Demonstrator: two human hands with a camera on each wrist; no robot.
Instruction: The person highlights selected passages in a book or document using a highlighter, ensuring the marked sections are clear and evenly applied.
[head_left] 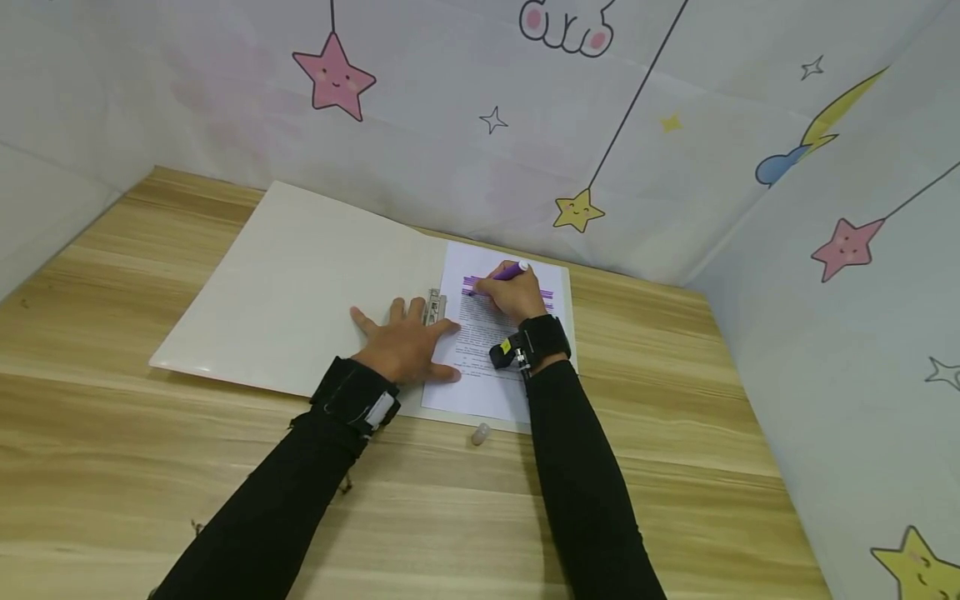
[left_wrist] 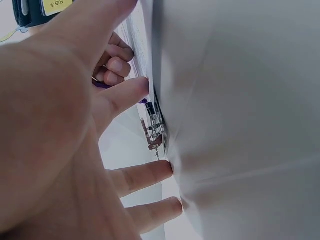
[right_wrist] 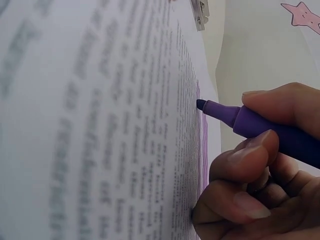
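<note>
Purple marker sits pinched in the right hand grip, tip at upper lines of the sheet. Left hand is spread, grasping nothing, over folder and sheet. If it slips, the sheet could skid and streaks go wonky.

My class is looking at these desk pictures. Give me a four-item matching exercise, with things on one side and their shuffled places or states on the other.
Things
1. Purple marker
2. Small cap
3. Metal clip
4. Left hand

Places or states
A. Fingers spread, resting across the folder and the printed sheet
B. Gripped by the right hand
C. Inside the folder, at the sheet's left edge
D. On the wooden table, by the folder's near edge

Pairs: 1-B, 2-D, 3-C, 4-A
</note>
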